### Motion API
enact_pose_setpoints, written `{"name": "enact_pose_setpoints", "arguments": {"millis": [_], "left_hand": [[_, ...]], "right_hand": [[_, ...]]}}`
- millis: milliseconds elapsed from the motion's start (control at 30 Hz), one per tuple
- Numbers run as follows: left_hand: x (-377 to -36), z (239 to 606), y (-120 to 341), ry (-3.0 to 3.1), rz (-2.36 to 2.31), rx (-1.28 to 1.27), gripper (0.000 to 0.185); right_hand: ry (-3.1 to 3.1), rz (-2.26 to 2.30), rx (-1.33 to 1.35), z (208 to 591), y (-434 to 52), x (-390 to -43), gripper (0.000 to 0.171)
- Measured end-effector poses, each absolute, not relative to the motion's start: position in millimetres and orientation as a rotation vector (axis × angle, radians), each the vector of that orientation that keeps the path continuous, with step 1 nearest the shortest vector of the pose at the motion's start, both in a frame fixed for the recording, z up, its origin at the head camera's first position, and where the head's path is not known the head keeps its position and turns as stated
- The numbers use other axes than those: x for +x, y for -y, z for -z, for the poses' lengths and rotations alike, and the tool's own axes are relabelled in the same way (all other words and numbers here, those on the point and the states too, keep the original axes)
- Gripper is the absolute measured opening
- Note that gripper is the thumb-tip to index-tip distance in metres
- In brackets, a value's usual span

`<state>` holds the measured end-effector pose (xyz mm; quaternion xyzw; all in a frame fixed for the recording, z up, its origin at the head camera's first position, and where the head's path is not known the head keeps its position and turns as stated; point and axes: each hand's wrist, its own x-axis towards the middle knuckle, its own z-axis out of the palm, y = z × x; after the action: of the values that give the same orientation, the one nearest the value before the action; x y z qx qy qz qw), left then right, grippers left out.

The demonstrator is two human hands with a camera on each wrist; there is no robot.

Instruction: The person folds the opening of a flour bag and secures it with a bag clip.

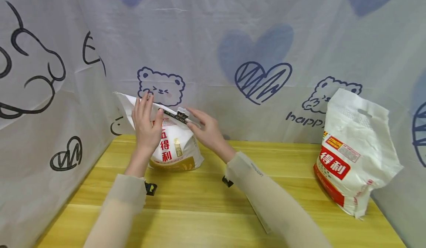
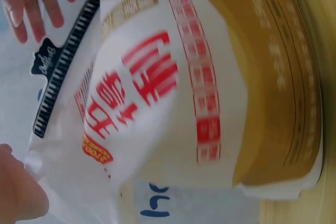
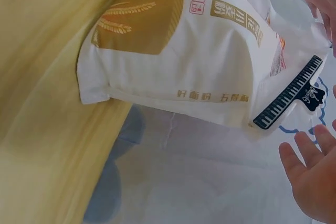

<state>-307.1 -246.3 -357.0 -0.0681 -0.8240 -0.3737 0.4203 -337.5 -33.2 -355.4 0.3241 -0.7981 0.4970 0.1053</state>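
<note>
A white flour bag [image 1: 176, 150] with red characters and a gold base stands on the wooden table [image 1: 213, 211] at the back left. A black clip [image 1: 173, 116] printed like piano keys sits across the bag's folded top. My left hand [image 1: 146, 124] holds the top flap from the left, fingers pointing up and thumb by the clip's end. My right hand [image 1: 203, 127] hovers just right of the clip with fingers straight, holding nothing. The left wrist view shows the bag [image 2: 184, 93], the clip [image 2: 63, 72] and the right fingers [image 2: 37, 3]. In the right wrist view a small gap separates the clip [image 3: 289, 98] from my right hand [image 3: 312, 179].
A second, larger white bag [image 1: 352, 155] of the same brand leans at the table's right end. A white sheet [image 1: 233, 37] printed with bears and hearts hangs close behind and on both sides of the table.
</note>
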Motion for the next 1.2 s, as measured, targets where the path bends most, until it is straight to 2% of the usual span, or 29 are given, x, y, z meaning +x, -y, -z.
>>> {"name": "enact_pose_setpoints", "arguments": {"millis": [667,1200], "left_hand": [[-294,382,185,1.838,1.098,-0.197,0.06],[-283,402,113,1.809,1.315,-0.279,0.058]], "right_hand": [[2.135,-1.409,0.837,402,-19,-300,0.053],[2.036,-1.315,0.681,418,-74,-272,0.051]]}}
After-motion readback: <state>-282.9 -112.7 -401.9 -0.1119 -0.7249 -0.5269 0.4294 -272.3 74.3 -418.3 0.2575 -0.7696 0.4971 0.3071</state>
